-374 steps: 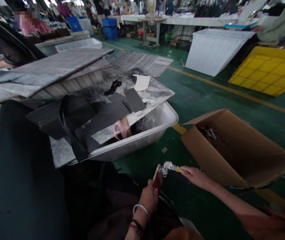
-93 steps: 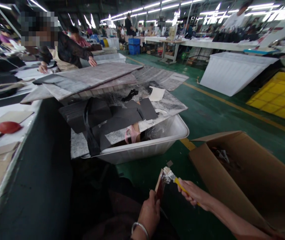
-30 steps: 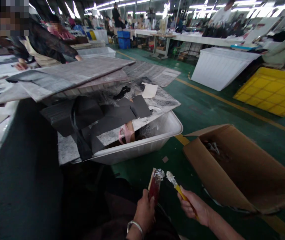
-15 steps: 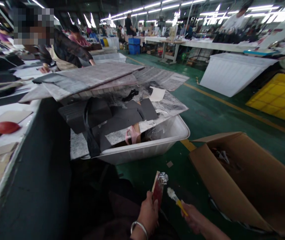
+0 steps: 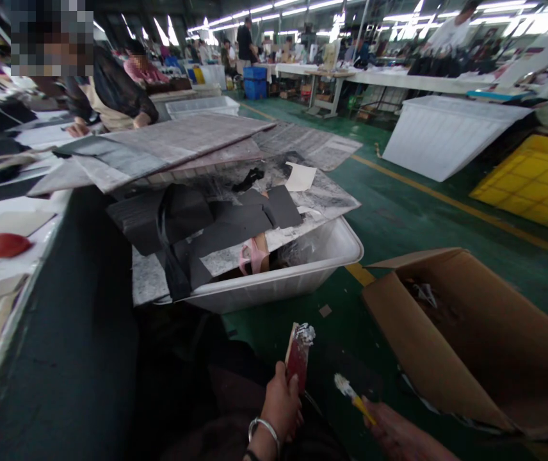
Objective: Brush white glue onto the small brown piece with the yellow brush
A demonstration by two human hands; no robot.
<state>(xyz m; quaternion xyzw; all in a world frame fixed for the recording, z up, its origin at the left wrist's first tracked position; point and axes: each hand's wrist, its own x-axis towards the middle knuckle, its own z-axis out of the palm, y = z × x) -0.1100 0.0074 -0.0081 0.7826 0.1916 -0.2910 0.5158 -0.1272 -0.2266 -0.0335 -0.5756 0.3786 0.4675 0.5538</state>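
Note:
My left hand [image 5: 280,402], with a bangle at its wrist, is wrapped round a flat, dark red paddle-like piece [image 5: 297,363]. Whitish, clumpy stuff [image 5: 305,333] coats the top end of that piece, which points up and away. To the right, my right hand [image 5: 392,428] grips a small brush [image 5: 361,407] by its yellow handle. White matter covers the brush tip, which stands apart from the red piece. Both hands are low in the view, above the dark floor.
A white plastic bin [image 5: 274,288] stands ahead, bearing a stained board [image 5: 326,203] with dark grey sheets [image 5: 235,227]. An open cardboard box [image 5: 413,339] is at right, a table with a red object [image 5: 6,244] at left. A co-worker [image 5: 111,96] stands behind the boards.
My right hand has moved the brush right and slightly down, widening the gap to the red piece. My left hand has shifted a little left. The co-worker's arm has drawn in.

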